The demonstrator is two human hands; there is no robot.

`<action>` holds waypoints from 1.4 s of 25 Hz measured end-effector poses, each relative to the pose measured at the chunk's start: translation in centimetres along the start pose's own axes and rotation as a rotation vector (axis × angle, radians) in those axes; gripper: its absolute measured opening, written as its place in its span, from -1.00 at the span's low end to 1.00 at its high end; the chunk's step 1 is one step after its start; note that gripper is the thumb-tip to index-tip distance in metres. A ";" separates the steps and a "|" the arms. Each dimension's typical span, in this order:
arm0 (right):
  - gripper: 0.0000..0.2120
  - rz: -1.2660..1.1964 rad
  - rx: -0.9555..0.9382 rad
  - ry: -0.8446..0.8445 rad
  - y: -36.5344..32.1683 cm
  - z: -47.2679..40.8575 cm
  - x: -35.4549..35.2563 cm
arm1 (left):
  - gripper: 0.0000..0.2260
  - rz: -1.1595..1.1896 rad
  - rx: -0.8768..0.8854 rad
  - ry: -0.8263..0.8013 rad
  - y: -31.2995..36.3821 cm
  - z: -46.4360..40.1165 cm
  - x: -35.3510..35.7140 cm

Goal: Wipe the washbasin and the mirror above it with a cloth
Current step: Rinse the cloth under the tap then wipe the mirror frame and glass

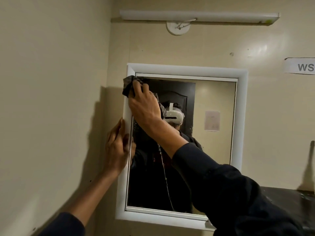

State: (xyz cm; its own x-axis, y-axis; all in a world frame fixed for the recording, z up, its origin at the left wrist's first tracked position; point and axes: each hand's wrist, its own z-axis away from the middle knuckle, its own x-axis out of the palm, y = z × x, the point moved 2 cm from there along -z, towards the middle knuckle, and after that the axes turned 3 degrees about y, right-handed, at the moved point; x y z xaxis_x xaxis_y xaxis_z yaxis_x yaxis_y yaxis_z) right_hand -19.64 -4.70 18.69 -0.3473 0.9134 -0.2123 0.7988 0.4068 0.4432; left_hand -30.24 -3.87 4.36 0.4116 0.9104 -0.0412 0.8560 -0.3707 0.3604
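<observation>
Right hand [144,104] clenches a dark cloth [128,86] against the mirror's [213,133] top-left corner, left hand [117,147] lies flat on its frame [184,69]; hard pressing might shift it.

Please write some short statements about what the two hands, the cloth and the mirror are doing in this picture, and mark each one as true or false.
1. The right hand presses a dark cloth against the upper left corner of the mirror. True.
2. The left hand holds a spray bottle. False: it holds nothing and rests flat on the left side of the white frame.
3. The tube light is mounted below the mirror. False: it is on the wall above it.
4. A paper label is stuck on the wall to the right of the mirror. True.
5. The washbasin shows clearly in this view. False: it is out of the picture.
</observation>
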 end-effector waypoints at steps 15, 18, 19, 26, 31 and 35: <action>-0.61 0.132 0.568 0.152 19.0 10.8 -2.4 | -0.51 0.058 -0.042 0.116 0.7 -0.3 1.6; -0.59 0.122 0.665 0.115 20.6 11.6 -2.9 | -0.50 0.051 -0.057 0.134 0.9 -0.3 1.7; -0.58 0.122 0.690 0.125 20.3 11.4 -2.8 | -0.50 0.048 -0.057 0.132 1.0 -0.3 1.6; -0.44 0.020 0.611 0.138 12.2 6.7 -1.0 | -0.51 0.103 -0.026 0.046 0.9 -0.4 0.6; -0.59 -0.064 0.205 0.041 2.9 3.0 -0.2 | -0.47 0.159 -0.063 0.012 0.9 -0.7 -0.1; -0.55 -0.081 0.029 0.003 -1.3 4.2 1.1 | -0.42 0.176 -0.040 -0.039 1.5 -0.6 -0.6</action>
State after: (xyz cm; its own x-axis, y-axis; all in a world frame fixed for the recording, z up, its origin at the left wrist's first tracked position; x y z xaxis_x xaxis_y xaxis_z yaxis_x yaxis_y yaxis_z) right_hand -19.06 -4.27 14.24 -0.4127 0.8776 -0.2439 0.7820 0.4787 0.3991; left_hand -29.39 -4.81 5.48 0.5665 0.8240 -0.0102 0.7569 -0.5154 0.4017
